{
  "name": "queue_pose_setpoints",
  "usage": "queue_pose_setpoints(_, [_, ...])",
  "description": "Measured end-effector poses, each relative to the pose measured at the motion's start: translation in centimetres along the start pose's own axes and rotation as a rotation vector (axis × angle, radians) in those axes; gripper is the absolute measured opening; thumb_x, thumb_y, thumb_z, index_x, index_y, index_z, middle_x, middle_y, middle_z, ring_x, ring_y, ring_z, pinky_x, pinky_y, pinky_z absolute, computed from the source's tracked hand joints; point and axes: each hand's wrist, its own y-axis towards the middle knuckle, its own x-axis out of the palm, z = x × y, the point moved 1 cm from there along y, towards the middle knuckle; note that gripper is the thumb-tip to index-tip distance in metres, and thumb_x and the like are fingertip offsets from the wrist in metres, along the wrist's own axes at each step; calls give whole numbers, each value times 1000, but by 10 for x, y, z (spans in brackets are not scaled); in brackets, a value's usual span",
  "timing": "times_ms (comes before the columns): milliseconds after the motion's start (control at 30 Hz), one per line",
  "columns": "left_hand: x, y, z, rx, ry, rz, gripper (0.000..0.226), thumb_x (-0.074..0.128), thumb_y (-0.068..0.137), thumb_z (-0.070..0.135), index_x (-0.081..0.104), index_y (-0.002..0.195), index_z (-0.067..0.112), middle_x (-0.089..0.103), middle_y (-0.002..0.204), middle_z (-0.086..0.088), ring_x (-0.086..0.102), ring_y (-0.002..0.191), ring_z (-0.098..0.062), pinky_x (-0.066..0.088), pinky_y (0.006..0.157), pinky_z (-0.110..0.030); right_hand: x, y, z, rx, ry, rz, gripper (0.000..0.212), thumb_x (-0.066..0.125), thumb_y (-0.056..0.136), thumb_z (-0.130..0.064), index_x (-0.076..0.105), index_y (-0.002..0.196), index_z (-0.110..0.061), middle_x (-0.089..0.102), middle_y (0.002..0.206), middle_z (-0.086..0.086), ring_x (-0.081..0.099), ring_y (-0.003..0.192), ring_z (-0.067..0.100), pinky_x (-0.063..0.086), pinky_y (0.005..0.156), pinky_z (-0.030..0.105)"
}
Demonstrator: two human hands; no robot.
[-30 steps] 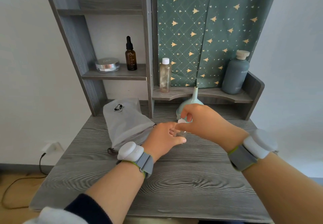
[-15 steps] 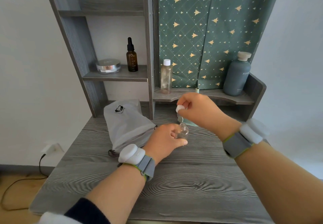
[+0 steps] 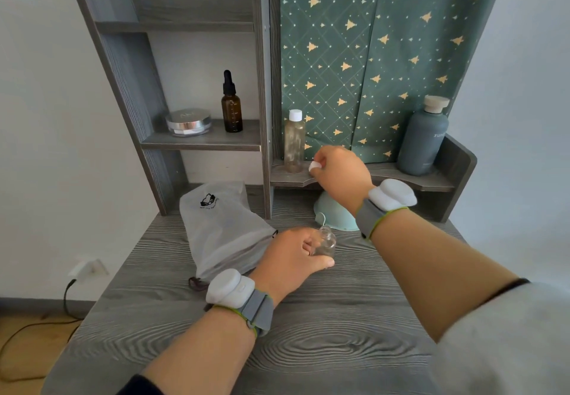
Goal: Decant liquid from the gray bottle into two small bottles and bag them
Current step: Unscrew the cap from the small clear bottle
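Head view. The left hand [image 3: 293,256] grips a small clear bottle [image 3: 325,242], uncapped and upright, low over the gray wood-grain desk [image 3: 308,348]. The right hand [image 3: 339,172] pinches a white cap [image 3: 315,165] at the front edge of the lower shelf [image 3: 431,180]. On that shelf stand a tall clear bottle [image 3: 294,141], left, and the gray bottle [image 3: 422,141], right. A gray drawstring bag [image 3: 222,225] lies on the desk beside the left hand; a teal funnel-shaped object [image 3: 334,215] sits partly hidden behind the right wrist. An upper shelf bears a silver tin [image 3: 188,121] and an amber dropper bottle [image 3: 231,108].
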Motion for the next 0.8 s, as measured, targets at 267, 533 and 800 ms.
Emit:
queue_pose_setpoints(267, [1, 0, 0, 4, -17, -4, 31, 81, 71, 37, 70, 97, 25, 66, 89, 8, 64, 90, -13, 54, 86, -33, 7, 3, -3, -6, -70, -11, 24, 50, 95, -26, 65, 108, -14, 60, 111, 11, 60, 95, 35, 50, 80, 36])
queue_pose_setpoints(533, [1, -1, 2, -1, 11, 1, 35, 80, 73, 35, 70, 103, 21, 65, 91, 8, 63, 91, -13, 54, 86, -30, 5, 0, -1, -1, -28, -10, 31, 50, 94, -30, 59, 119, -13, 59, 116, 10, 58, 100, 33, 49, 83, 37])
queue_pose_setpoints(800, [4, -3, 4, 2, 92, 38, 31, 79, 73, 37, 68, 98, 23, 64, 90, 10, 59, 84, -6, 50, 75, -18, -22, -15, 15, 13, 70, 144, 26, 56, 90, -24, 61, 113, -15, 64, 103, 5, 58, 93, 28, 44, 73, 31])
